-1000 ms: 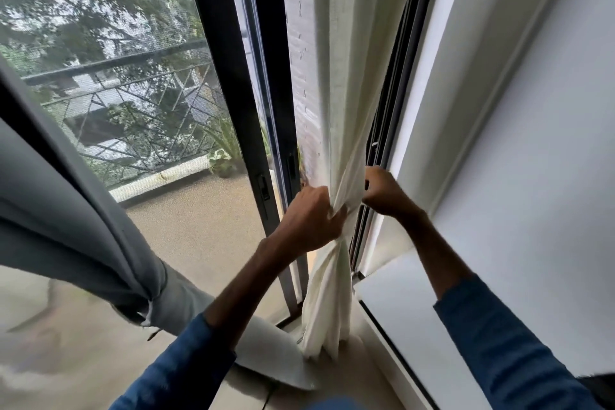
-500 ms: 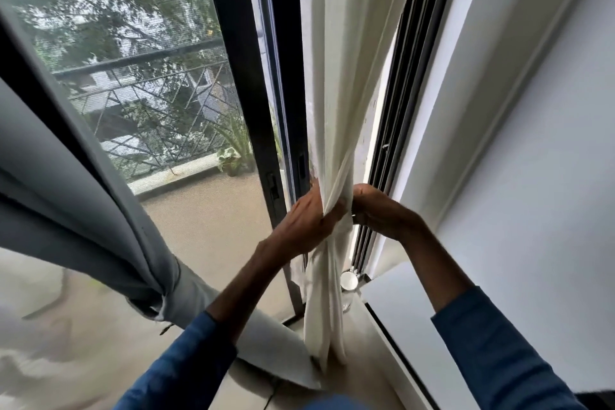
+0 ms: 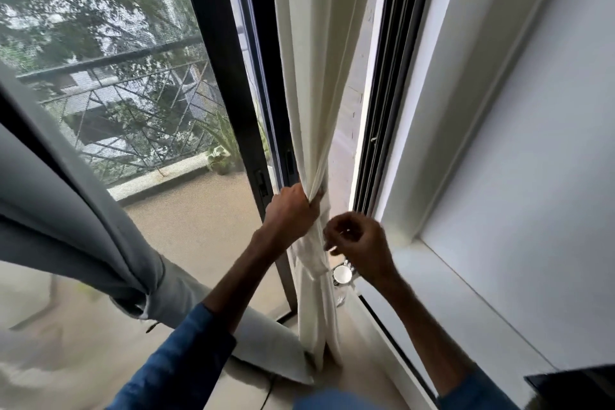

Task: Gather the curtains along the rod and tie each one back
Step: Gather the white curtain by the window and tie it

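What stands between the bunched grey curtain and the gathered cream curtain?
In the head view, a glass door pane and its black metal frame stand between the grey curtain and the cream curtain.

I let go of the cream curtain (image 3: pixel 309 76) with my right hand (image 3: pixel 361 243) and drew it back, right and nearer me, until it hung just beside the fabric with its fingers loosely curled. Only my left hand (image 3: pixel 293 210) was left gripping the bunch, which had narrowed.
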`<state>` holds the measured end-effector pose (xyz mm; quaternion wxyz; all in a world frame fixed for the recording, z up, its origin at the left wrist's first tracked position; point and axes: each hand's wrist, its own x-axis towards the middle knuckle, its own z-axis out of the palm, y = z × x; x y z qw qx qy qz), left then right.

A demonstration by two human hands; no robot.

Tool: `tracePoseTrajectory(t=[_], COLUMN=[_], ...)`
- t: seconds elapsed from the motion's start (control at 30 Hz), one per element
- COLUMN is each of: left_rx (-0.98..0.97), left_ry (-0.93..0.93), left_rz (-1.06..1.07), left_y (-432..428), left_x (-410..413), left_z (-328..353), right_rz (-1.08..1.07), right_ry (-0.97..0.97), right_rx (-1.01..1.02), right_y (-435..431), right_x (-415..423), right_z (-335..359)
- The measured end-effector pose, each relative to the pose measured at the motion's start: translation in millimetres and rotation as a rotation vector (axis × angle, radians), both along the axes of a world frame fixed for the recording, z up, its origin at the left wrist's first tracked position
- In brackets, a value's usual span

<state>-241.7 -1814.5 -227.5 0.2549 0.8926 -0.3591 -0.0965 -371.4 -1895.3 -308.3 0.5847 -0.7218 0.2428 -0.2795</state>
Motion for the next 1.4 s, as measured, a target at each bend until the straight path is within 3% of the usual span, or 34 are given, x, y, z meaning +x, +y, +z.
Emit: tracePoseTrajectory(t=[0.1,0.27,0.4,0.6,0.77,0.93,1.03,1.2,1.3,1.4], left_rx=[0.007,-0.030,-0.068,-0.081,-0.242,-0.282,-0.335,-0.449,-0.420,-0.312], left_ry=[0.002,0.051,0.144,0.102,0.121,0.147,0.221,0.550,0.527,0.372], left_rz=[0.000,-0.029,0.017,0.019,0.021,-0.044,-0.087,-0.246,-0.289,-0.358], left_y=[-3.6,-3.3,-0.7,2.4,-1.0,-2.7,-1.5,8.5,13.3,14.0], left_x=[0.2,-5.5,-1.7,2.6,9.3,11.9,14.5,18.3,16.0,19.8], left_z=[-2.8,1.2,1.5,-1.3,-7.3,-9.4,-12.5,-27.8,-32.5,-31.7], right_rz=[0.118,0.019,0.099,0.327,0.338,0.394,0.381,0.300,0.230,0.166], right_ry=[0.118,0.147,0.233,0.204,0.270,0.258,0.274,0.211,0.185,0.226], right_rx=[-0.112,-0.248,-0.166,0.060,0.065,-0.025,-0.039,-0.148,-0.185,-0.230], right_y=[25.1,26.0,24.9,15.6,6.6,-5.3,-16.0,-28.9,-39.7,-44.9], right_x=[0.6,13.9,9.3,-18.1,-34.1,-45.7,-48.7,-43.6,-40.3,-41.3], right_z=[-10.6,-13.4,-17.9,-7.4,3.8,25.5,34.8,46.4,50.8,55.4])
